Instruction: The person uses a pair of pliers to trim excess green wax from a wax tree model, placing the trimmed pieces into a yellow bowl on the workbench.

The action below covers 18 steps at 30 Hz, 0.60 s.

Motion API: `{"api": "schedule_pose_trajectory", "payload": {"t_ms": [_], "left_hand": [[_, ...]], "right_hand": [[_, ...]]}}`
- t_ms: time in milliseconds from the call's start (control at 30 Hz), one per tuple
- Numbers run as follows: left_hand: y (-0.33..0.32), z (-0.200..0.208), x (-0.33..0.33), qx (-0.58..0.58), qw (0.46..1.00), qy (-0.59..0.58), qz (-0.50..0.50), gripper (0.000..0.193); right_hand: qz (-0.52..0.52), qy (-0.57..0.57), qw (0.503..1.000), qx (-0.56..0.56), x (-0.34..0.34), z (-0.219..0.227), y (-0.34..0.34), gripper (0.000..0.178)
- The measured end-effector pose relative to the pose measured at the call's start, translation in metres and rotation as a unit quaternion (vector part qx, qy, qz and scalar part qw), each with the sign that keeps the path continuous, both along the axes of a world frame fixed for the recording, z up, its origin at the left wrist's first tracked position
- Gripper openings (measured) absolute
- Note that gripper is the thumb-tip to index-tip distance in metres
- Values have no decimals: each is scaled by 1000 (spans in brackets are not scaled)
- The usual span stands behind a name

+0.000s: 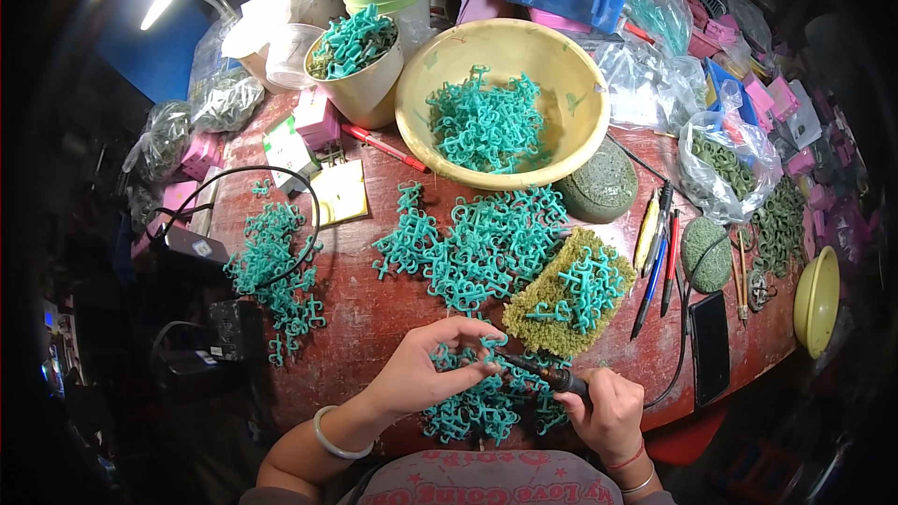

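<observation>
My left hand (438, 365) pinches a small hooked teal piece (493, 344) between thumb and fingertips. In my right hand (606, 416) is a dark-handled soldering iron (559, 379), its thin tip pointing left at the pinched piece; whether they touch I cannot tell. Beneath both hands lies a pile of similar teal pieces (475, 411), partly covered by them. Just beyond sits a rough olive-green pad (533, 323) with more pieces on it. A wide heap of teal pieces (491, 248) spreads behind, and another heap (271, 266) lies to the left.
A yellow basin (412, 122) holding teal pieces stands at the back, beside a filled white tub (360, 98). Right of the pad are pens (655, 262), a green stone-like lump (708, 252) and a black phone (709, 348). A black cable (681, 337) runs along the right.
</observation>
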<state>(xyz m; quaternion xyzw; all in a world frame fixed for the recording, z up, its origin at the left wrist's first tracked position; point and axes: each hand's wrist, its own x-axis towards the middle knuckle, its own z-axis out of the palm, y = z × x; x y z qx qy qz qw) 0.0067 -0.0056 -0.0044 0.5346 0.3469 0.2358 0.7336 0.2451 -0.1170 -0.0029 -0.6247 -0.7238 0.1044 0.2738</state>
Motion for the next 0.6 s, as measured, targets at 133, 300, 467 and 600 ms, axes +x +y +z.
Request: {"api": "schedule_pose_trajectory", "payload": {"t_ms": [133,300,467,600], "left_hand": [[0,2,1,-19,1000,-13,6,37],[0,-2,0,-8,1000,-9,19,35],[0,4,1,-5,999,-3,38,40],[1,1,2,-5,999,-1,38,44]], "right_hand": [[-4,-2,1000,-9,0,-1,-1,36],[-32,42,998,-24,5,5,-10,38],[-88,-88,990,-71,19,16,-20,38],[-88,-86,990,-73,21,12,-21,38]]}}
